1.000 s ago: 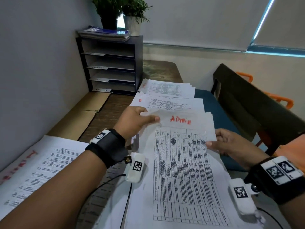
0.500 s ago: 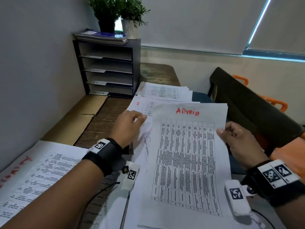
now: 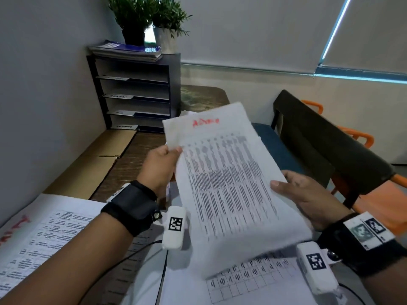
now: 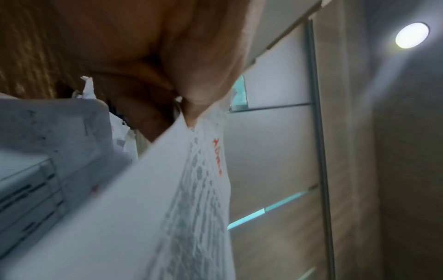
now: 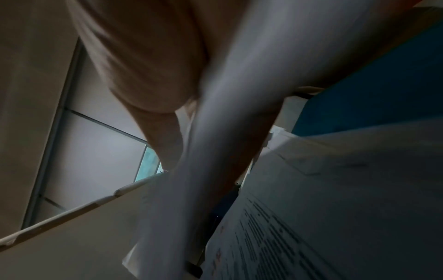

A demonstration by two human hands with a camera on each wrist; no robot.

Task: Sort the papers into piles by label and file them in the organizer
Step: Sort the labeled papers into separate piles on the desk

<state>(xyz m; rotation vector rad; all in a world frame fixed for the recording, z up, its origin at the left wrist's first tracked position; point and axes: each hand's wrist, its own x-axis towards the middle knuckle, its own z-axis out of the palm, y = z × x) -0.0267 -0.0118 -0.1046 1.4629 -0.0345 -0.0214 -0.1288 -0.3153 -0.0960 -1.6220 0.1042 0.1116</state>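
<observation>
- While both hands hold the stack [image 3: 229,183] off the desk [image 3: 136,155], filing looks to be the step in hand; its red heading is too blurred to read.
- Left hand [image 3: 161,164] pinches the stack's upper left edge, thumb on top; right hand [image 3: 308,194] grips the right edge, thumb over, fingers beneath.
- Next, I judge, comes matching the heading to a slot tag on the organizer [image 3: 134,93] at the far wall, then sliding the stack in flat.
- Other papers [image 3: 41,234] lie on the desk.

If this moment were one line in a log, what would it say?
left hand: grips ADMIN stack | right hand: grips it | stack: lifted off desk | organizer: not reached
</observation>
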